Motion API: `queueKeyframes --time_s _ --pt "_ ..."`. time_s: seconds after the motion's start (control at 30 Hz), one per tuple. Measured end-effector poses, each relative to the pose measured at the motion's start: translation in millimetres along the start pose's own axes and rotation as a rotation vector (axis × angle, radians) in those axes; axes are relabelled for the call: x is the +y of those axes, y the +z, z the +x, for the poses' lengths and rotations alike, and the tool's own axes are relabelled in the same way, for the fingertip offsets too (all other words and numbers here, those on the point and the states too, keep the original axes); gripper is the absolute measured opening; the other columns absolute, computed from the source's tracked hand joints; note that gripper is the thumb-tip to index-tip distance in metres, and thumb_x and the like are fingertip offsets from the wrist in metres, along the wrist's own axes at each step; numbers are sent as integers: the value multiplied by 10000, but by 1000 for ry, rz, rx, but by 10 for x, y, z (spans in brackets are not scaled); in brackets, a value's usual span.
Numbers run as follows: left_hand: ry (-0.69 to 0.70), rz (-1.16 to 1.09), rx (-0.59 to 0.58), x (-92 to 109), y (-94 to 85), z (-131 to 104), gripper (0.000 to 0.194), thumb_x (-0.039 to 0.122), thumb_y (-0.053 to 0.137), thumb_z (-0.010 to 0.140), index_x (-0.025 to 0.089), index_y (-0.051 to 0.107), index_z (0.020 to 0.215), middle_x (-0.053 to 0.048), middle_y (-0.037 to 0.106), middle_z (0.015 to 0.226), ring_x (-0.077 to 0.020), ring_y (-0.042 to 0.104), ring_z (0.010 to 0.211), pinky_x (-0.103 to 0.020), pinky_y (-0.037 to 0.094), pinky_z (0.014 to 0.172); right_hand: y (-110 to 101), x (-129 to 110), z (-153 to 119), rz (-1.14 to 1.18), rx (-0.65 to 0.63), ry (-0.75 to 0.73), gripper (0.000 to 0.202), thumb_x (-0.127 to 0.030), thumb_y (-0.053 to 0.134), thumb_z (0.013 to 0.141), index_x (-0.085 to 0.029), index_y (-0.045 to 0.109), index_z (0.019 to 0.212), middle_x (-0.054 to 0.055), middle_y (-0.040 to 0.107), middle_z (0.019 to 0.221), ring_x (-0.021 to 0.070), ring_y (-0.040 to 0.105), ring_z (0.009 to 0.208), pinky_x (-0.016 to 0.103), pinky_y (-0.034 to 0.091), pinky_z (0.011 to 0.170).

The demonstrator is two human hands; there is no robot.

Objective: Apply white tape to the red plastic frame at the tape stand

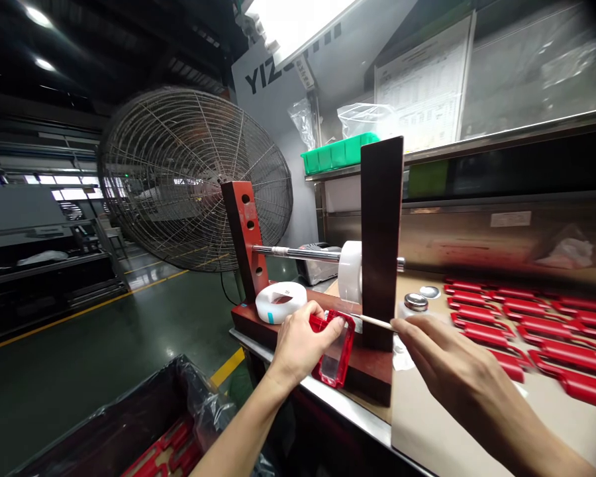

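Two hands work at the near edge of the bench [442, 424]. The left hand [298, 344] is curled around a red part [336, 351] with a clear window, thumb and fingers closed on its upper end; the part tilts over the front of a red-brown wooden stand [372, 374]. The right hand [440, 348] comes in from 4 o'clock, fingertips pinched on the end of a strip of clear tape [372, 321] that runs from 3 o'clock of the part across to the pinch. Whether the tape touches the part cannot be told.

Above, at 12 o'clock of the part, a white tape roll [350, 271] sits on a steel rod [302, 253] held between a red post [246, 238] and a dark upright board [381, 232]. A second white roll [281, 301] lies flat on the stand's base at 10 o'clock of the left hand. Just beyond the right hand, at 12 o'clock, stands a small jar with a metal lid [416, 302].

Many red parts [526, 331] lie in rows over the bench at 3 o'clock. More lie in a black-lined bin [129, 411] at 7 o'clock. A big wire-caged fan [193, 179] stands at 10 o'clock, and a green tray [338, 152] rests on a shelf above.
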State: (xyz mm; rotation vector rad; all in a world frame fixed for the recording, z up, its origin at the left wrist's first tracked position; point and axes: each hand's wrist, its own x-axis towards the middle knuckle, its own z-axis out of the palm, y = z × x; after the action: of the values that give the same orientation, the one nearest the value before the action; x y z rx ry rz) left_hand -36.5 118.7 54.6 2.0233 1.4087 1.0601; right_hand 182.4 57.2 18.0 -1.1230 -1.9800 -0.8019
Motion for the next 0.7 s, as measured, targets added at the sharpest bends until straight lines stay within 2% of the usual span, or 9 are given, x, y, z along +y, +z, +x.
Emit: queueKeyframes --time_s 0.1,0.27,0.47,0.57,0.7 --pt "2 1 1 -1 4 1 319 469 601 771 237 414 659 65 473 599 -141 436 598 -281 305 601 -5 12 -7 8 1 -25 257 -74 484 934 -111 533 1184 84 567 1085 164 579 849 273 454 716" --pt "-7 13 12 1 6 0 333 474 600 774 239 397 652 68 460 586 -141 429 587 -284 299 599 -14 -39 33 -32 -27 -11 324 -21 522 897 -125 515 1204 103 572 1100 191 575 901 269 453 698" --pt "-2 12 19 -11 6 -14 352 494 597 775 239 393 644 67 453 589 -141 425 592 -285 300 605 19 -114 76 -54 -49 6 238 -70 452 945 -146 515 1161 91 583 1066 182 579 823 278 445 658" --pt "-15 -2 21 -54 -1 -21 368 504 602 778 237 389 641 68 452 596 -136 421 594 -280 305 605 29 -59 -28 -72 -36 9 226 -88 421 964 -149 523 1157 80 590 1035 158 588 771 267 446 646" --pt "-35 -26 25 -143 -6 -38 382 504 613 778 235 382 635 71 434 588 -131 403 585 -279 299 595 -27 101 -352 -91 13 11 225 -224 324 1026 -176 543 1044 44 610 919 104 615 613 225 434 514"
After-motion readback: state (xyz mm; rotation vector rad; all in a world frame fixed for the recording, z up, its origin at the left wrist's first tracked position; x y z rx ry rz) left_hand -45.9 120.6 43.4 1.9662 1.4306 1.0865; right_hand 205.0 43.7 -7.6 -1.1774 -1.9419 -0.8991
